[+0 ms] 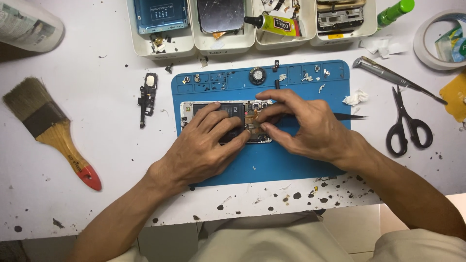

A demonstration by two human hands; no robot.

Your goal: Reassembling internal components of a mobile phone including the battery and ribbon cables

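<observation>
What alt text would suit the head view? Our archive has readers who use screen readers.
Seen from above, a person's left hand and right hand press on an opened phone lying on a blue work mat. Around it on the white table lie a paintbrush, black scissors and trays of parts.

We look down on a white table (97, 160), its surface flecked with dark spots and chips, thickest along the front edge below the fingers. Even, soft light falls across it without hard shadows. Under that edge, nearer us than the fingers, pale floor tiles (354, 233) show.
</observation>
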